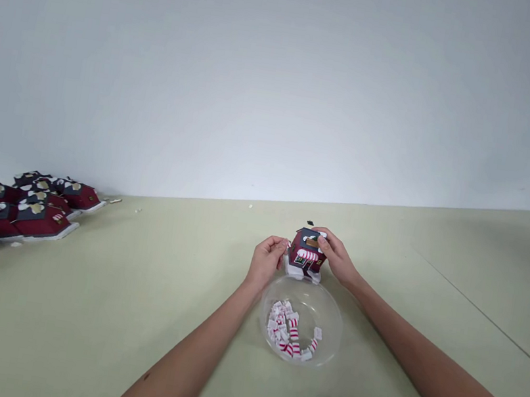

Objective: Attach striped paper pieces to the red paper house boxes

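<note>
A small dark red paper house (305, 253) with a red-and-white striped awning stands on the pale green table (130, 298), just beyond a clear plastic bowl (331, 331). My right hand (336, 255) grips the house's roof and right side, fingers closed on it. My left hand (266, 262) is curled against the house's left side, touching it. The bowl holds several small white and red-striped paper pieces (287, 336).
A cluster of several finished dark red paper houses (9, 210) lies at the table's far left. A few tiny scraps (310, 222) dot the table by the white wall. A seam crosses the table at right (482, 310). The front edge is near my body.
</note>
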